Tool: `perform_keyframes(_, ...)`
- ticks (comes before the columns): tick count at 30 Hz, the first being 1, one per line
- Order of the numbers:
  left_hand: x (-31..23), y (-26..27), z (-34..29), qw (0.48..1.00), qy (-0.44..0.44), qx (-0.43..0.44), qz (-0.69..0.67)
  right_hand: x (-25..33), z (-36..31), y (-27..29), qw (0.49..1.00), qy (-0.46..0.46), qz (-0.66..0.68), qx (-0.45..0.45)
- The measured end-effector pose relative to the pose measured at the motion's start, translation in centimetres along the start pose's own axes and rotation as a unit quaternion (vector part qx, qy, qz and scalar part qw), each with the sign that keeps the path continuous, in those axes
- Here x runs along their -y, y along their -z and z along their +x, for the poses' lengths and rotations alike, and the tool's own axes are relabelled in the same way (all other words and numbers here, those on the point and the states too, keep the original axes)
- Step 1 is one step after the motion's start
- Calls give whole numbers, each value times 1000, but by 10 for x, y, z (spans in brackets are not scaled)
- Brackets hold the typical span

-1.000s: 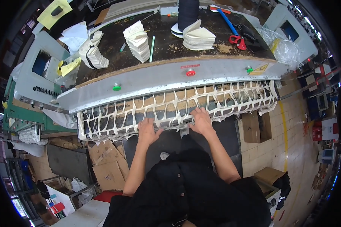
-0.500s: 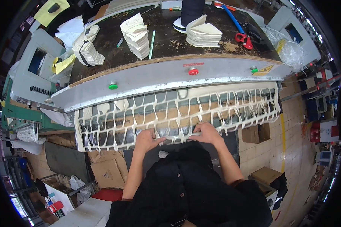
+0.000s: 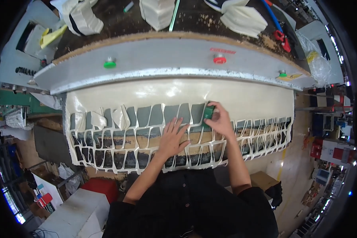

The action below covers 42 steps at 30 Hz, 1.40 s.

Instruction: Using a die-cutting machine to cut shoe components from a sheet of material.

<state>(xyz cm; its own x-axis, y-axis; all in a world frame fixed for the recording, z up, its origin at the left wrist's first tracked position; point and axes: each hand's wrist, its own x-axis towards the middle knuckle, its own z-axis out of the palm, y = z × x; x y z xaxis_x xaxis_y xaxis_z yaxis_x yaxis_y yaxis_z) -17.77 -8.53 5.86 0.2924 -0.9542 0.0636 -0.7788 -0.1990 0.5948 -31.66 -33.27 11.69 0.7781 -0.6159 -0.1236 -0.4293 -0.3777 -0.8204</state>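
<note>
A cream sheet (image 3: 178, 92) lies over the bed of the press, solid along its far part and cut into a net of holes nearer me. My right hand (image 3: 221, 119) is closed round a small green cutting die (image 3: 208, 114), which stands at the border between the holes and the solid part. My left hand (image 3: 172, 139) rests on the net with its fingers spread, left of the die and nearer me. Loose cut flaps of the cream material (image 3: 121, 118) stick up at the left of the net.
Beyond the sheet runs the grey press beam (image 3: 166, 59) with a green button (image 3: 110, 64) and a red button (image 3: 219, 59). On its dark top (image 3: 119, 23) are stacks of cream pieces (image 3: 158, 14) and red-handled scissors (image 3: 281, 39). Cartons (image 3: 265, 182) stand on the floor at right.
Both hands have left the sheet's near edge and moved farther in. My right hand has taken hold of the green die. More of the solid sheet now shows below the beam.
</note>
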Motion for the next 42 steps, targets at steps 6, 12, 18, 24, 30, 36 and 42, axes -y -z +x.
perform_keyframes(6,0,-15,-12,1000,3,2,-3,-1,-4,31,973,71,-219,27)
perform_keyframes(12,-10,-21,-24,999,1,-29,-19,-43,-40,21,889,213,-404,33)
perform_keyframes(18,-48,-26,30,972,0,-191,-136,-59,-55,0,987,80,-125,-66)
perform_keyframes(24,-50,-71,55,959,40,-224,-170,-61,-54,-8,989,57,-117,-74)
perform_keyframes(30,-45,-71,56,953,0,-252,-167,-67,-50,-5,985,90,-121,-83)
perform_keyframes(36,-40,-63,74,952,-14,-260,-158,-66,-31,-1,982,103,-125,-94)
perform_keyframes(42,-32,-40,100,957,-9,-246,-152,-58,-2,12,980,120,-133,-85)
